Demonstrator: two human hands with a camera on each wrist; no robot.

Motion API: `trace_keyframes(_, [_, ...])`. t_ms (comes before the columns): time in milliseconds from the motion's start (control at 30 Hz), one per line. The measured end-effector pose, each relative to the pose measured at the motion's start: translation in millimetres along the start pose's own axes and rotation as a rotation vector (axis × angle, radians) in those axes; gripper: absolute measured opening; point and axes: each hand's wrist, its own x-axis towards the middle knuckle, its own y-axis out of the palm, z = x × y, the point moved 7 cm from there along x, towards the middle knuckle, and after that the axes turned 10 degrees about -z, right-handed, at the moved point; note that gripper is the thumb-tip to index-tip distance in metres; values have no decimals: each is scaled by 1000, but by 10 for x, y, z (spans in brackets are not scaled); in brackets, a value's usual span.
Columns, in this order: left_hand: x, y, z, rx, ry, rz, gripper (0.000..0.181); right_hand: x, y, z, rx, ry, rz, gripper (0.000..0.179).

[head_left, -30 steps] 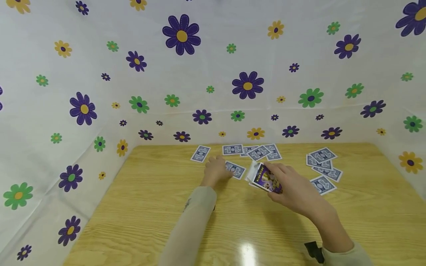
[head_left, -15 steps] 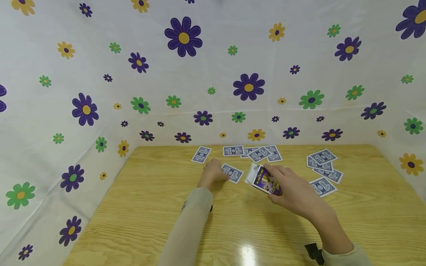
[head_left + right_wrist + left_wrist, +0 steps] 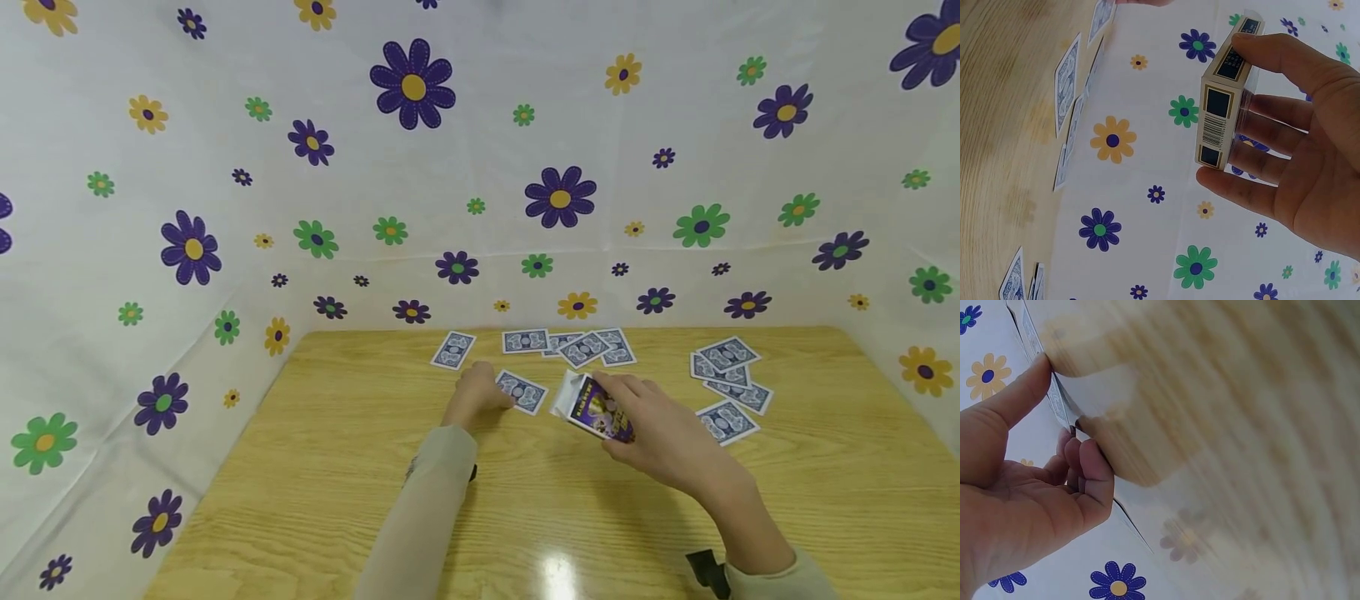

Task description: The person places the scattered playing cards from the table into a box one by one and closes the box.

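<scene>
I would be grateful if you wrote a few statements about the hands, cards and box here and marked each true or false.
1. The right hand holds a box. True.
2. All the flowers are purple. False: the backdrop also has green flowers and yellow ones.
3. The left hand is at one end of a card. True.
4. The visible cards show their number side. False: the visible cards show patterned backs.
5. The box carries a barcode. True.
6. The tabletop is black. False: the tabletop is light wood-grain.
</scene>
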Motion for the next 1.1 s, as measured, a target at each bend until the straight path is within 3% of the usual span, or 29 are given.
trace_keyframes(333, [2,19,84,-72,-40,-5,60,4,5,-18,8,2,2,80])
trace_keyframes(500, [3,-10,115,-88,7,-22,41,3,11,-22,-1,1,3,81])
trace_keyframes(667, [40,-70,149,-194,43,-33,16,2,10,-30,-4,3,2,81])
trace_keyframes(867, [56,-131,171,-349,-11,-24,19,5,18,-35,-6,9,11,80])
trace_keyframes(967, [46,-137,171,-430,-3,-11,27,7,23,-33,-2,9,12,81])
trace_keyframes(1100, [7,-149,186,-513,15,-12,21,6,31,-30,0,8,15,80])
